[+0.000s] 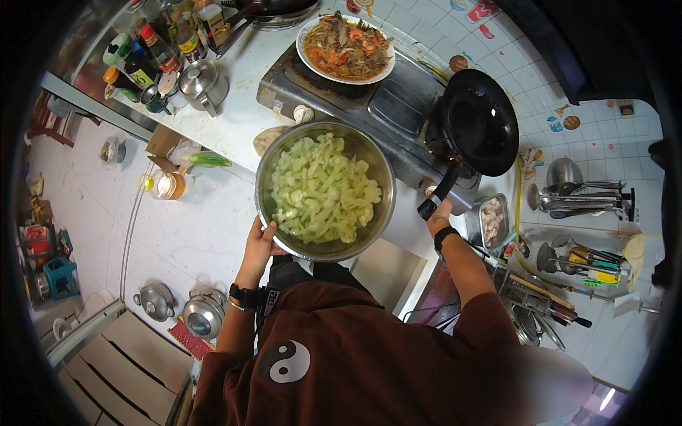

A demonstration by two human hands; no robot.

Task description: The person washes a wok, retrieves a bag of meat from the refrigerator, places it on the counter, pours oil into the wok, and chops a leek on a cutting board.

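Note:
My left hand (259, 244) grips the rim of a stainless steel bowl (391, 197), thumb over the edge. Pale green cauliflower florets (325, 186) fill much of the bowl, which is held in front of my body. At the stove's front right corner, my right hand (440, 212) is beside the black handle (438, 194) of a dark wok (482, 122). Its fingers are partly hidden by the handle, so I cannot tell whether they hold it or touch the stove front. The wok sits over the right burner of the gas stove (330, 109), and its inside looks bare.
A plate of cooked food with shrimp (346, 48) rests over the left burner. Sauce bottles (160, 48) and a lidded metal pot (203, 85) crowd the left counter. A metal container of pale pieces (490, 221) stands right of the stove. Utensils (581, 197) hang on the tiled wall.

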